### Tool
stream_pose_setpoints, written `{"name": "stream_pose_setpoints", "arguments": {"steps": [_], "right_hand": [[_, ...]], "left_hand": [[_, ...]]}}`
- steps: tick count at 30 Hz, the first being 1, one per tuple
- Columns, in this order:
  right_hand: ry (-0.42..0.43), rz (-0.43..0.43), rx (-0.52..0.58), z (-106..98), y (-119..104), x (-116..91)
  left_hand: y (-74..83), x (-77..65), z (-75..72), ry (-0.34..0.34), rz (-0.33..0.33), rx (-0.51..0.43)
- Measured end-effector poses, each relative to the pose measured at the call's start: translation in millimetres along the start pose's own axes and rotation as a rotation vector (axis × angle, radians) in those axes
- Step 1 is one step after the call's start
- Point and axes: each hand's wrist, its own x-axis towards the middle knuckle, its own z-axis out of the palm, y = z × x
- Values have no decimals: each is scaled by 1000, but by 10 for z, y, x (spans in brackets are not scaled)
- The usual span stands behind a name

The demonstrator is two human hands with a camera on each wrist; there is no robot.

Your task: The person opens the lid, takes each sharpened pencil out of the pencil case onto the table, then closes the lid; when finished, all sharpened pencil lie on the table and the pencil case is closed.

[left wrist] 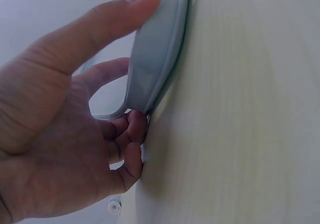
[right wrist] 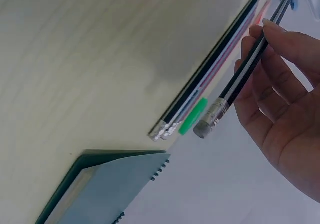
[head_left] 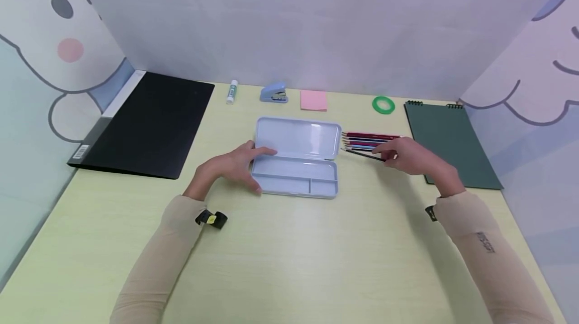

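An open light-blue pencil case lies on the table, its lid folded back and its lower half split into compartments that look bare. My left hand holds the case's left end, thumb at the front edge and index finger reaching over the inside; the left wrist view shows the other fingers bent by the case's corner. To the right, my right hand pinches a black striped pencil between thumb and fingers, its eraser end toward the wrist camera. Several more pencils lie side by side just beyond that hand.
A black folder lies at the left. Along the back are a glue stick, a blue stapler, pink sticky notes and a green tape roll. A dark green spiral notebook lies at the right, by the wall.
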Motion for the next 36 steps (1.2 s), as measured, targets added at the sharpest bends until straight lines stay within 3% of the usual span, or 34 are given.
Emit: {"name": "stream_pose_setpoints", "arguments": {"steps": [7, 18, 36], "right_hand": [[49, 67, -59, 89, 117, 121], [103, 102, -145, 146, 196, 176], [151, 105, -183, 144, 255, 150]], "left_hand": [[5, -19, -3, 3, 6, 3], [9, -16, -10, -1, -6, -4], [-25, -4, -3, 3, 5, 3]]}}
